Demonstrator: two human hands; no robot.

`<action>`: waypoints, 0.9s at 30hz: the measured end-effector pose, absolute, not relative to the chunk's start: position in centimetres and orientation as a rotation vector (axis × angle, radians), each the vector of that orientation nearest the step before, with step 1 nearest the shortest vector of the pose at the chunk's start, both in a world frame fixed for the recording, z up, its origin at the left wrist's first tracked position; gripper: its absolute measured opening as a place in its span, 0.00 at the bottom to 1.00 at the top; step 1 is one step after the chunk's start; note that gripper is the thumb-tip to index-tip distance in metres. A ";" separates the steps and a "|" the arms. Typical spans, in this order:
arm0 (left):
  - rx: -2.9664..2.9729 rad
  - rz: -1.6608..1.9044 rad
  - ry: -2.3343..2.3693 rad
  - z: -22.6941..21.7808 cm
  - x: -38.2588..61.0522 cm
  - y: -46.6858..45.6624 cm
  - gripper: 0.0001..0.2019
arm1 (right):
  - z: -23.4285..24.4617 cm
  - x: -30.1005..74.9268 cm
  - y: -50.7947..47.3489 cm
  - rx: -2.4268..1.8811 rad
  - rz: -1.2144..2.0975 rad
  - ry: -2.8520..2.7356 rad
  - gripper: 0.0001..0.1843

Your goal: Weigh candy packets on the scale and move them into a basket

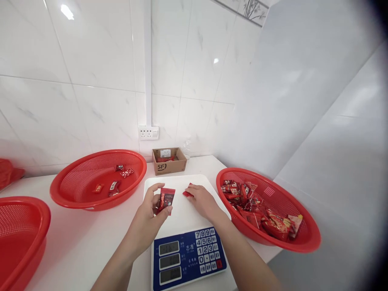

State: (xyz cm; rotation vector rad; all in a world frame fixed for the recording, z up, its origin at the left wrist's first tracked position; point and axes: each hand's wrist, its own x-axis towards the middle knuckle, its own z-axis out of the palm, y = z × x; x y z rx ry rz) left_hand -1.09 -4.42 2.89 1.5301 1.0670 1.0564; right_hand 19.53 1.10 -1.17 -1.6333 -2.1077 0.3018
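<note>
My left hand (pixel 154 210) pinches a small dark-red candy packet (pixel 166 198) upright between thumb and fingers, above the white weighing pan (pixel 178 220) of a digital scale. Over the pan's right part, my right hand (pixel 200 198) has its fingers closed on a red packet (pixel 188 190), mostly covered by the fingers. The scale's blue panel (pixel 189 258) with keypad and three displays faces me. To the right, a red plastic basket (pixel 300 210) holds a heap of red packets (pixel 251 204). Another red basket (pixel 71 182), left of the scale, has several small packets (pixel 113 188) in it.
Behind the scale is an open cardboard box (pixel 174 166) with red packets inside. A third red basket (pixel 42 218) cuts into the left edge, and a red bag (pixel 9 173) lies behind it. The tiled wall (pixel 100 101) carries a socket (pixel 148 133). A grey-white panel (pixel 291 93) rises at right.
</note>
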 end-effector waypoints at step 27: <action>1.854 0.979 1.292 2.3 -1.4 -4.0 0.18 | -1.2 17.7 -3.0 -1.457 0.471 -1.941 0.05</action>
